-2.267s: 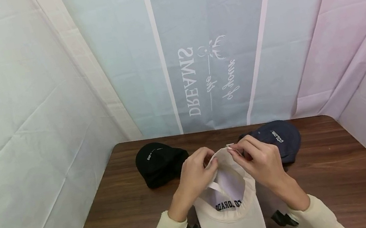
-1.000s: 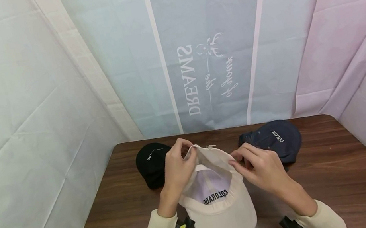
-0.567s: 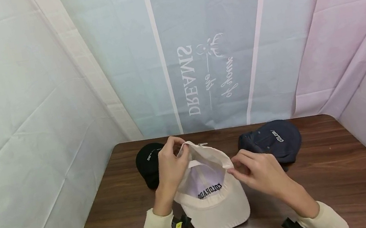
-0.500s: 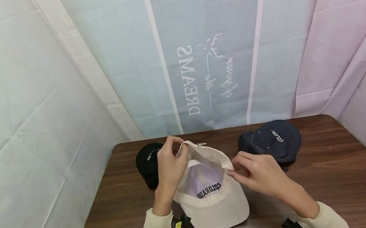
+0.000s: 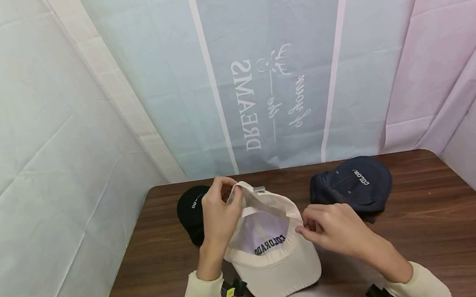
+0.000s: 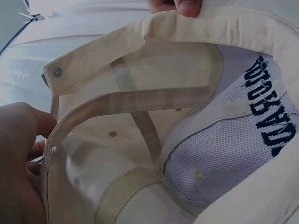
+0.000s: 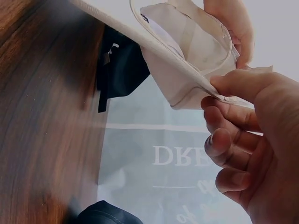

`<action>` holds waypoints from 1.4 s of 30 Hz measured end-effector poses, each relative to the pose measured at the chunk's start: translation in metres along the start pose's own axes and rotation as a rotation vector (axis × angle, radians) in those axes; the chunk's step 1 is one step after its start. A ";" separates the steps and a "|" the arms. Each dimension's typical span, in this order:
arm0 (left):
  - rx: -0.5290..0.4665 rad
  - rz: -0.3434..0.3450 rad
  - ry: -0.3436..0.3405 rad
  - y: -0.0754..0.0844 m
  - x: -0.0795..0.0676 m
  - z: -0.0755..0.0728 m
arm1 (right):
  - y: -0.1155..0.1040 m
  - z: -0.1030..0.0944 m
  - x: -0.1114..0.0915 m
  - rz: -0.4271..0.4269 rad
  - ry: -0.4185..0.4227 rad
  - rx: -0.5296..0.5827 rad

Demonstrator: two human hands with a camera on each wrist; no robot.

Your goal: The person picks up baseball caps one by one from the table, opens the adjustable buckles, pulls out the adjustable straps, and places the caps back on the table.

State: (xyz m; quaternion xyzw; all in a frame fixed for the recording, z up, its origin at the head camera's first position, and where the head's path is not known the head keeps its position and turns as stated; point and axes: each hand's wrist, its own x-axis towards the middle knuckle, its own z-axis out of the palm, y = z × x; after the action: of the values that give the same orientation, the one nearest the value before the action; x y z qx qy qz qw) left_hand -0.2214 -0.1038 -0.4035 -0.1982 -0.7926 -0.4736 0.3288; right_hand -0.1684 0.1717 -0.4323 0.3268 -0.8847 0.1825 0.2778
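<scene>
A cream baseball cap [image 5: 283, 275] is held with its opening facing up and its brim toward me; "COLORADO" shows inside it in dark stitching. My left hand [image 5: 221, 217] pinches the cap's back edge on the left, close to the strap [image 6: 117, 103] that curves across the inside in the left wrist view. A small metal buckle [image 5: 259, 189] sits on the back edge between the hands. On the right side, my right hand [image 5: 338, 229] pinches the rim between thumb and index finger, while its other fingers curl loosely in the right wrist view.
On the brown wooden table [image 5: 445, 229], a black cap [image 5: 191, 211] lies at the back left, partly behind my left hand. A navy cap [image 5: 357, 181] lies at the back right. Fabric sheets hang behind and at both sides, the rear one [image 5: 263, 18] printed with lettering.
The cream cap has moved left and away from me, its buckle shifting left. My right hand has let go near the buckle and slid down to the right rim; my left hand has moved left.
</scene>
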 end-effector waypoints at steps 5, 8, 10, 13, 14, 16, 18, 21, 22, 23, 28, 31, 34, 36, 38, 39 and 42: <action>-0.023 0.020 0.017 0.000 0.003 -0.002 | 0.000 -0.002 0.005 0.001 0.036 0.024; -0.025 0.025 0.023 0.001 0.004 -0.004 | 0.001 -0.004 0.008 0.002 0.056 0.050; -0.027 0.019 0.020 0.002 0.004 -0.005 | 0.001 -0.006 0.009 0.005 0.073 0.067; -0.030 0.007 0.018 0.005 0.004 -0.007 | 0.003 -0.007 0.011 0.004 0.099 0.084; -0.031 0.006 0.019 0.006 0.004 -0.008 | 0.004 -0.007 0.012 0.002 0.108 0.085; -0.028 0.010 0.023 0.007 0.004 -0.008 | 0.005 -0.008 0.013 -0.004 0.125 0.088; -0.024 0.014 0.024 0.008 0.004 -0.008 | 0.006 -0.008 0.015 -0.013 0.139 0.091; -0.022 0.026 0.026 0.008 0.004 -0.008 | 0.008 -0.009 0.017 -0.026 0.155 0.105; -0.023 0.029 0.027 0.008 0.003 -0.008 | 0.009 -0.009 0.017 -0.028 0.160 0.112; -0.023 0.031 0.026 0.008 0.003 -0.009 | 0.009 -0.009 0.018 -0.031 0.164 0.120; -0.025 0.050 0.040 0.008 0.003 -0.010 | 0.012 -0.010 0.019 -0.034 0.173 0.149; -0.025 0.059 0.049 0.009 0.003 -0.010 | 0.015 -0.011 0.020 -0.040 0.185 0.145; -0.026 0.071 0.048 0.009 0.002 -0.010 | 0.019 -0.011 0.021 -0.053 0.206 0.136; -0.026 0.079 0.044 0.009 0.001 -0.010 | 0.021 -0.012 0.021 -0.061 0.215 0.132; -0.025 0.088 0.043 0.009 0.000 -0.010 | 0.023 -0.012 0.022 -0.063 0.220 0.129; -0.023 0.092 0.046 0.009 -0.001 -0.010 | 0.023 -0.012 0.022 -0.064 0.223 0.126; -0.026 0.099 0.045 0.009 -0.002 -0.010 | 0.025 -0.013 0.023 -0.061 0.222 0.124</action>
State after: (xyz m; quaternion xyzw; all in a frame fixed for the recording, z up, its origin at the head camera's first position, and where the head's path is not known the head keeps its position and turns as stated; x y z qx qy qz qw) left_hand -0.2111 -0.1084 -0.3960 -0.2308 -0.7680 -0.4716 0.3668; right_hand -0.1950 0.1847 -0.4116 0.3478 -0.8251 0.2636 0.3588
